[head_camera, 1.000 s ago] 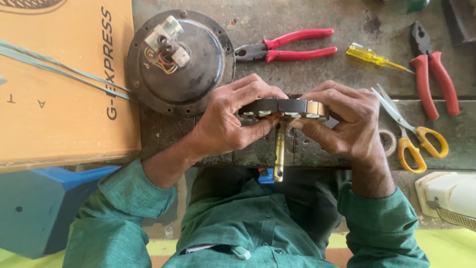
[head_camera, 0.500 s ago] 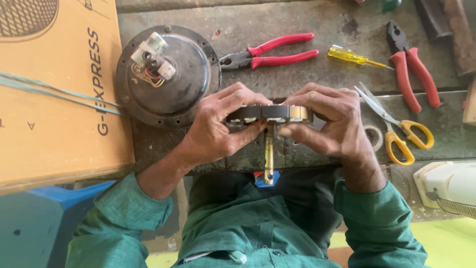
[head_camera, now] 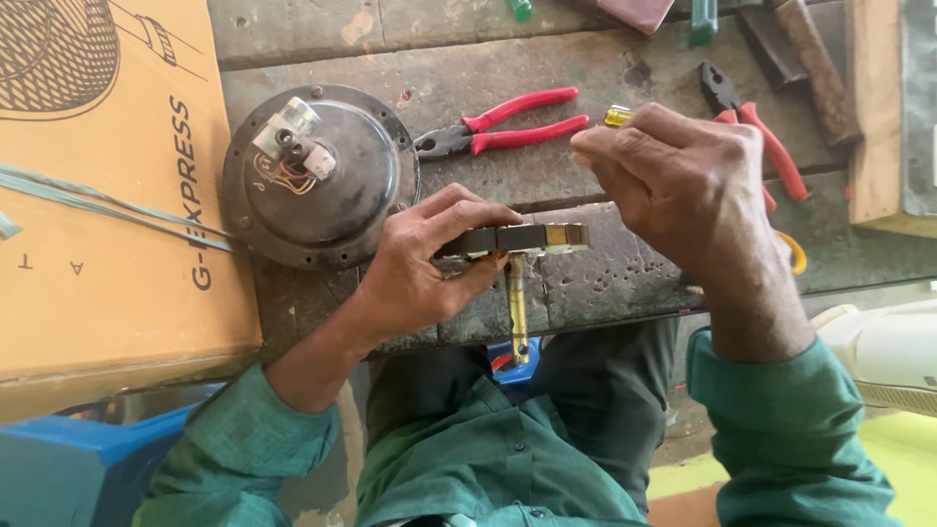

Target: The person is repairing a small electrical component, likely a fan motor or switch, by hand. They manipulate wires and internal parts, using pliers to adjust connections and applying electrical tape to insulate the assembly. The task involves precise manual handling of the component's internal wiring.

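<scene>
Brass-shafted rotor (head_camera: 514, 244), right hand (head_camera: 683, 185) off

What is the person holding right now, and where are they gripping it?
The left hand holds a dark round motor part with a brass shaft, gripped by its disc edge. The right hand is off it; whether it holds anything cannot be told.

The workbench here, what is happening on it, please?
A person in a green shirt sits at a worn bench. The left hand holds a flat dark disc with a brass shaft at the bench edge, shaft pointing toward the body. The right hand is off the disc, raised above the yellow screwdriver. A round motor cover with wires, red pliers and a cardboard box lie nearby.
</scene>
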